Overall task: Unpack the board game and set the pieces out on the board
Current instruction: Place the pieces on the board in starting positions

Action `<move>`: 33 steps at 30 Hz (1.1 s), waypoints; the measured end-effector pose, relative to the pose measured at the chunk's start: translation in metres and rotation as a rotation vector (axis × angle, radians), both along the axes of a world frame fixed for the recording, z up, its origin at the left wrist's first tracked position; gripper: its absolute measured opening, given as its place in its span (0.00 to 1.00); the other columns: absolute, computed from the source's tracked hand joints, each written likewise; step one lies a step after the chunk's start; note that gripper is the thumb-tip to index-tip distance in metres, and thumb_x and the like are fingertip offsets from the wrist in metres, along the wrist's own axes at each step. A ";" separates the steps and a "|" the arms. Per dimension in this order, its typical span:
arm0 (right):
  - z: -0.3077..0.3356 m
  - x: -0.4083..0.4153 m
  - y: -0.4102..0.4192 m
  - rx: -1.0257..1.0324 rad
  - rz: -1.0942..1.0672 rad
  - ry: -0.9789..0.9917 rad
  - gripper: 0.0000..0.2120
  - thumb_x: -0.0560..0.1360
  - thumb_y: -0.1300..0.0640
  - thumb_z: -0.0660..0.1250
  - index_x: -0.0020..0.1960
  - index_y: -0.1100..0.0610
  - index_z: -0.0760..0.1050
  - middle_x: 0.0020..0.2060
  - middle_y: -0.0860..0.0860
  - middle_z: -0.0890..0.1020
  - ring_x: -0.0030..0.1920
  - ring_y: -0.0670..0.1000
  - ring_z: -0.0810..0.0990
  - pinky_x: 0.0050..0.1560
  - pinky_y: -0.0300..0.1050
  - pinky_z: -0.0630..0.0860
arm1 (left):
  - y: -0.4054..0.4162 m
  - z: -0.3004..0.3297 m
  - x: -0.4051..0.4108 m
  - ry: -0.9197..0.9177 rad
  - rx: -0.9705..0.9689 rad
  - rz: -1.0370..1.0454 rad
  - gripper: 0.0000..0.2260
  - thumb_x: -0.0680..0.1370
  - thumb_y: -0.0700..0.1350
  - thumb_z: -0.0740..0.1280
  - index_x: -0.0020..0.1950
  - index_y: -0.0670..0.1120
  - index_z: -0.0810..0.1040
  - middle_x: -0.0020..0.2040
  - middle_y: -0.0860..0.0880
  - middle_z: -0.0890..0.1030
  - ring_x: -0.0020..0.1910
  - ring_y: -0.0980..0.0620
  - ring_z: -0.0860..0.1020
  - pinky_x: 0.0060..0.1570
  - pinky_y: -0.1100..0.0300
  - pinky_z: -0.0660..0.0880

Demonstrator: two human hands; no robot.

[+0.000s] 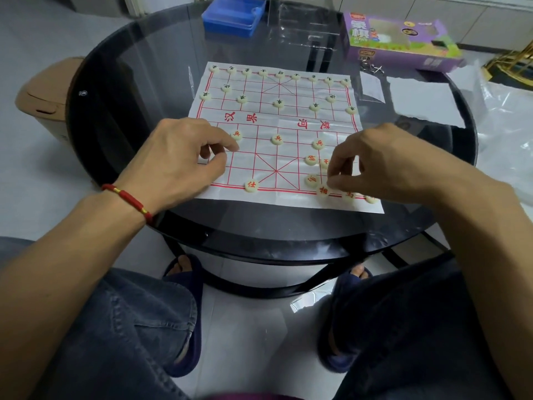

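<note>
A white paper board (259, 157) with a red grid lies on the round glass table (121, 82). Cream discs with dark characters (278, 103) fill the far rows. Red-character discs (277, 139) sit on the near half, among them one on the near edge line (251, 185). My left hand (184, 157), with a red cord bracelet, hovers over the board's near left, its fingers curled; what lies under it is hidden. My right hand (375, 166) is at the near right, thumb and forefinger pinching the edge of a red disc (323, 191) that lies on the near line.
The purple game box (398, 41) lies at the far right, a blue plastic case (233, 15) at the far middle. Clear plastic wrap (372, 88) and a white sheet (424, 102) lie right of the board. A tan bin (40, 99) stands left of the table.
</note>
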State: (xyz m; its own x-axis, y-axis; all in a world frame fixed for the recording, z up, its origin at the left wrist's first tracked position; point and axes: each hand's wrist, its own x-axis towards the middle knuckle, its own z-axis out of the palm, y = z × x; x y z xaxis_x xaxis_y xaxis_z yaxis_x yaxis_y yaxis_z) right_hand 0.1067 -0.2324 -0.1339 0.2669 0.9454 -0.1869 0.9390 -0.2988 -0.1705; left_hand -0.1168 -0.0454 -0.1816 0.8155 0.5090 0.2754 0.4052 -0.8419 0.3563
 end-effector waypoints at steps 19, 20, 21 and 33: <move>-0.010 0.000 0.005 -0.029 0.022 -0.036 0.19 0.73 0.34 0.67 0.56 0.45 0.80 0.48 0.42 0.81 0.47 0.47 0.79 0.49 0.53 0.82 | -0.002 0.004 -0.001 -0.014 -0.021 -0.009 0.10 0.78 0.43 0.69 0.58 0.49 0.84 0.52 0.49 0.84 0.45 0.53 0.79 0.45 0.68 0.70; -0.010 -0.001 0.007 -0.007 0.026 -0.049 0.20 0.74 0.33 0.65 0.56 0.46 0.80 0.49 0.43 0.82 0.47 0.48 0.79 0.49 0.53 0.82 | -0.002 0.004 0.000 -0.017 -0.023 -0.008 0.10 0.78 0.43 0.69 0.58 0.49 0.84 0.52 0.49 0.84 0.45 0.53 0.79 0.45 0.68 0.71; -0.012 -0.003 0.009 0.013 0.033 -0.068 0.19 0.75 0.35 0.65 0.56 0.46 0.80 0.49 0.44 0.82 0.46 0.49 0.79 0.48 0.53 0.82 | -0.003 0.004 0.000 -0.019 -0.027 -0.009 0.10 0.78 0.43 0.69 0.58 0.49 0.84 0.52 0.49 0.84 0.45 0.52 0.79 0.46 0.66 0.72; -0.022 -0.013 0.029 0.088 0.157 -0.042 0.11 0.78 0.50 0.71 0.60 0.48 0.80 0.52 0.45 0.83 0.48 0.48 0.79 0.50 0.51 0.81 | -0.006 0.006 -0.001 -0.025 -0.023 -0.009 0.10 0.78 0.42 0.68 0.58 0.47 0.84 0.52 0.48 0.84 0.45 0.52 0.79 0.47 0.64 0.71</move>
State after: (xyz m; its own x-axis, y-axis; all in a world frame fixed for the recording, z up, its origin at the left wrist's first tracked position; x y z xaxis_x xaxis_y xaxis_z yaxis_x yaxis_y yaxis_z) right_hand 0.0942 -0.2033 -0.1558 0.1204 0.9884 -0.0930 0.9798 -0.1334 -0.1493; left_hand -0.1183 -0.0509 -0.1751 0.8131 0.5082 0.2840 0.3884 -0.8369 0.3857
